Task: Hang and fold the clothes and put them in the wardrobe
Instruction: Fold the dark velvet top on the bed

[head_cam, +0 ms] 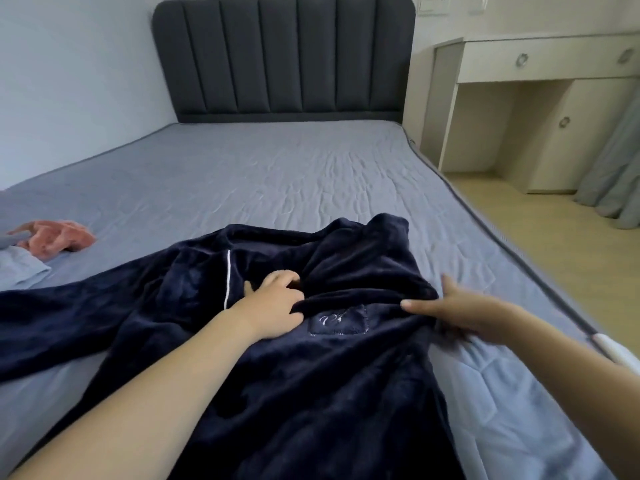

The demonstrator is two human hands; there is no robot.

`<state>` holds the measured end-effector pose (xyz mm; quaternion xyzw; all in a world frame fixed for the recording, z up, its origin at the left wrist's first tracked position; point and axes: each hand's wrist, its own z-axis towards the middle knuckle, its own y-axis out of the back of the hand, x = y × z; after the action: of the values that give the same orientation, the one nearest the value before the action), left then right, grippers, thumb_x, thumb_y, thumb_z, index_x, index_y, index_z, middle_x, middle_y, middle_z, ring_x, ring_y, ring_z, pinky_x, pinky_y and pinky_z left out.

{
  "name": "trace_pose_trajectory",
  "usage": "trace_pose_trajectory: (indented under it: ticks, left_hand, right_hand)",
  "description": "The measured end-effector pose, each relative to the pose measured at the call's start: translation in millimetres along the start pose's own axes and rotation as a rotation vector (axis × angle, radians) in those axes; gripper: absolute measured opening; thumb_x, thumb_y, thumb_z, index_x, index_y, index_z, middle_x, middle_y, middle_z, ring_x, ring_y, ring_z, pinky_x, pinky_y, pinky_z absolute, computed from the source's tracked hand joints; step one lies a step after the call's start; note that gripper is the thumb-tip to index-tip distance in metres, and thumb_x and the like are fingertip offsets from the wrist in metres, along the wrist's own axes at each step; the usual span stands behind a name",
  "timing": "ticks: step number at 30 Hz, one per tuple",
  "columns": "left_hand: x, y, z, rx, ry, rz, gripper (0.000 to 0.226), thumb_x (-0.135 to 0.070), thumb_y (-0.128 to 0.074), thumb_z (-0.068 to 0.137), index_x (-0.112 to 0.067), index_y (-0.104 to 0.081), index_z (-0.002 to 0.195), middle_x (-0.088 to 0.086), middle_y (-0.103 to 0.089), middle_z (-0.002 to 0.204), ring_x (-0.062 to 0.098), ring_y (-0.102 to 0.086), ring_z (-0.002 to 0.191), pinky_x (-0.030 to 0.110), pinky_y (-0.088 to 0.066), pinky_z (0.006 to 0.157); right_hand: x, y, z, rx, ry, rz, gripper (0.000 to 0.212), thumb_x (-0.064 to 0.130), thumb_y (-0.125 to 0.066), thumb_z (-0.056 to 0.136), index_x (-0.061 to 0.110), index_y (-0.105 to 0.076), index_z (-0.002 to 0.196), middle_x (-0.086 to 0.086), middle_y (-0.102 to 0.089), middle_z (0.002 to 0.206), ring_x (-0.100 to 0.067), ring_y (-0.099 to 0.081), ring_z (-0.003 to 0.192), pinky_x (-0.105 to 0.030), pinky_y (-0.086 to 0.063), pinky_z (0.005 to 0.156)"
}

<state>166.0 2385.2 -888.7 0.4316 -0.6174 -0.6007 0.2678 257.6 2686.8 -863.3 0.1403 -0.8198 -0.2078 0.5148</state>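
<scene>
A dark navy fleece pyjama top (311, 382) with white piping and an embroidered chest pocket lies spread on the blue-grey bed (263, 174). One sleeve runs out to the left. My left hand (273, 306) lies on the middle of the top, fingers curled into a fold beside the pocket. My right hand (460, 310) is at the garment's right edge, thumb on top of a raised fold and fingers partly hidden under the fabric, pinching it.
A crumpled salmon-pink garment (55, 237) and a pale blue cloth (20, 268) lie at the bed's left edge. The dark padded headboard (284, 57) stands at the far end. A cream desk unit (540, 109) and grey curtain (620, 168) are to the right, past wooden floor.
</scene>
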Motion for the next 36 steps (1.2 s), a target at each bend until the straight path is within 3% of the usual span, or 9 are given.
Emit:
trace_pose_trajectory:
  ticks: [3,8,11,13,17,21,25,31,36]
  left_hand:
    - [-6.7,-9.8,-1.5,-0.13,-0.033,0.179,0.058,-0.003,-0.043,0.094,-0.026,-0.023,0.144,-0.005,-0.006,0.162,0.019,0.004,0.151,0.069,-0.012,0.113]
    - [-11.8,-10.5,-8.5,-0.076,0.247,0.315,0.094,0.004,-0.041,0.088,-0.036,0.014,0.153,-0.008,0.008,0.164,0.029,0.009,0.15,0.068,-0.006,0.114]
    - [-38.6,9.7,-24.5,0.096,0.299,0.228,0.088,-0.011,-0.043,0.086,-0.029,0.007,0.156,-0.004,0.013,0.163,0.029,0.014,0.15,0.065,0.006,0.115]
    - [-62.4,22.9,-55.8,0.035,0.193,0.072,0.066,-0.032,-0.048,0.084,-0.032,-0.028,0.147,-0.003,-0.02,0.157,0.027,-0.017,0.145,0.051,-0.013,0.117]
    - [-118.7,26.8,-167.9,0.052,-0.151,-0.32,0.034,-0.062,-0.051,0.067,-0.031,-0.047,0.081,-0.014,-0.055,0.076,0.004,-0.049,0.069,0.032,-0.046,0.068]
    - [-152.2,12.4,-243.9,0.287,-0.249,0.151,0.065,-0.092,-0.046,0.06,-0.037,-0.041,0.094,-0.017,-0.04,0.096,0.01,-0.041,0.088,0.035,-0.036,0.079]
    - [-183.0,-1.8,-265.6,0.015,-0.319,0.497,0.047,-0.055,-0.05,0.082,-0.018,-0.042,0.111,0.007,-0.038,0.117,0.027,-0.039,0.104,0.041,-0.028,0.076]
    - [-208.7,4.0,-259.6,0.238,-0.496,-0.094,0.028,-0.038,-0.039,0.084,-0.021,-0.051,0.102,0.004,-0.058,0.111,0.024,-0.052,0.102,0.038,-0.044,0.087]
    - [-135.7,-3.9,-253.5,-0.054,-0.231,0.11,0.049,-0.053,-0.036,0.082,-0.029,-0.052,0.122,-0.003,-0.049,0.128,0.025,-0.045,0.119,0.038,-0.036,0.099]
  right_hand:
    - [-6.4,-25.5,3.6,0.004,0.019,0.092,0.055,0.032,-0.082,0.07,0.018,-0.055,0.116,-0.005,-0.067,0.107,-0.021,-0.068,0.089,-0.036,-0.057,0.08]
    - [2.9,-9.2,4.4,-0.319,0.058,-0.01,0.02,0.004,-0.045,0.081,0.005,-0.06,0.095,-0.012,-0.057,0.074,-0.025,-0.052,0.053,-0.02,-0.037,0.037]
    - [-9.7,-7.7,-21.8,-0.088,-0.099,0.195,0.031,0.029,-0.074,0.081,0.006,-0.062,0.097,-0.01,-0.064,0.074,-0.024,-0.063,0.057,-0.026,-0.051,0.047]
    - [-19.3,-13.1,-43.8,0.235,-0.221,0.348,0.049,0.046,-0.082,0.069,0.008,-0.065,0.096,-0.008,-0.064,0.069,-0.022,-0.066,0.059,-0.029,-0.055,0.055]
    - [-31.9,-26.7,-83.9,0.63,-0.142,0.356,0.048,0.029,-0.081,0.074,0.006,-0.068,0.114,-0.013,-0.07,0.106,-0.022,-0.069,0.087,-0.03,-0.056,0.071]
    - [-19.9,-41.1,-115.9,0.446,-0.14,0.286,0.024,0.006,-0.053,0.095,0.002,-0.061,0.118,-0.013,-0.07,0.109,-0.025,-0.067,0.093,-0.034,-0.055,0.073]
    - [-12.6,-33.9,-145.1,0.182,-0.147,0.036,0.018,-0.001,-0.04,0.094,0.004,-0.057,0.089,-0.012,-0.059,0.073,-0.021,-0.058,0.055,-0.028,-0.047,0.051]
    - [-21.1,-7.8,-170.9,-0.051,-0.173,-0.515,0.024,0.024,-0.045,0.099,0.005,-0.05,0.085,-0.013,-0.055,0.071,-0.024,-0.052,0.051,-0.021,-0.037,0.043]
    - [-29.5,-15.6,-175.4,0.435,-0.387,0.07,0.032,0.028,-0.066,0.089,0.004,-0.067,0.11,-0.014,-0.071,0.11,-0.027,-0.07,0.097,-0.038,-0.057,0.081]
